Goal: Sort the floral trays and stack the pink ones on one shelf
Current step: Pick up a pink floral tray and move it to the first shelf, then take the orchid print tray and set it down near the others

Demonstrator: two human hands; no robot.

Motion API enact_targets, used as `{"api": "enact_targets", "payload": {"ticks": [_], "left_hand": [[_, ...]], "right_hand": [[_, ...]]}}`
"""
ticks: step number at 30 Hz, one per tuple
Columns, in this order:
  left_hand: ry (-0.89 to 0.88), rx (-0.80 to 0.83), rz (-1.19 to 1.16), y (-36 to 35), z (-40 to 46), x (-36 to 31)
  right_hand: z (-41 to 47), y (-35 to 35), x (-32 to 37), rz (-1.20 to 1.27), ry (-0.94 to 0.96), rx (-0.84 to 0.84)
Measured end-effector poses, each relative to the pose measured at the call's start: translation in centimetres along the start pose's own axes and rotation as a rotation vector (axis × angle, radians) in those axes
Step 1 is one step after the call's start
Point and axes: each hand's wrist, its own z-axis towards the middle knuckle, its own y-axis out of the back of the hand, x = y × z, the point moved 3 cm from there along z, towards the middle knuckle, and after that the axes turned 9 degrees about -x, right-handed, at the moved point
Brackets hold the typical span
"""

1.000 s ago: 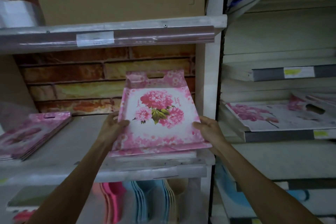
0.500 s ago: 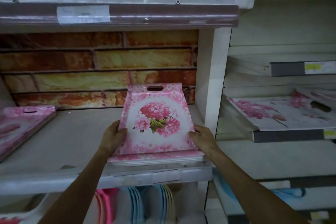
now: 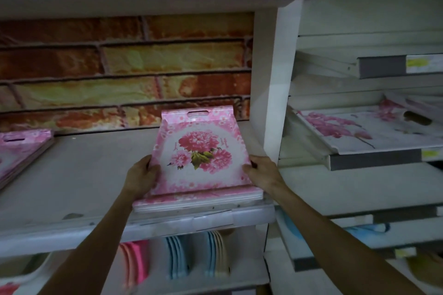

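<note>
Both hands (image 3: 141, 176) (image 3: 262, 172) clamp my pink tray (image 3: 200, 151) by its sides.
I keep it square over the stack (image 3: 199, 202) at 6 o'clock.

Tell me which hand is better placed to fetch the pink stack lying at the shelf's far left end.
Left. The left hand grips the held pink tray's left edge, on the side of the far-left pink stack. The right hand would probably have to cross over the tray.

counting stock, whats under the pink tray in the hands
A low stack of more pink trays on the shelf. Only their front edges show under the top tray, so no count.
</note>
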Motion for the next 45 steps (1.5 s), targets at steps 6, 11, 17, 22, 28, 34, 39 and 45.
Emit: {"api": "enact_targets", "payload": {"ticks": [6, 11, 17, 22, 28, 34, 39, 45], "left_hand": [[-0.005, 0.010, 0.170, 0.2, 0.3, -0.9], [-0.091, -0.107, 0.106, 0.9, 0.4, -2.2], [-0.282, -0.182, -0.096, -0.5, -2.0, -9.0], [-0.271, 0.029, -0.397, -5.9, -4.6, -16.2], [-0.287, 0.134, -0.571, -12.0, -8.5, -25.5], [-0.228, 0.275, -0.792, -19.1, -11.7, -34.8], [-0.060, 0.414, -0.961, -25.8, -14.2, -42.1], [0.177, 0.597, -1.034, -33.3, -16.0, -51.4]], "right_hand": [[0.5, 0.1, 0.4, -0.075, -0.016, 0.022], [0.9, 4.1, 1.2, 0.001, 0.031, -0.070], [-0.6, 12.7, 1.2, 0.061, 0.207, -0.226], [-1.7, 19.4, -0.2, 0.039, 0.284, -0.342], [-2.4, 27.8, -3.3, -0.009, 0.327, -0.386], [-1.9, 38.4, -7.9, -0.051, 0.349, -0.457], [-1.0, 47.4, -12.2, -0.133, 0.341, -0.520], [1.7, 55.6, -16.4, -0.274, 0.311, -0.634]]}}
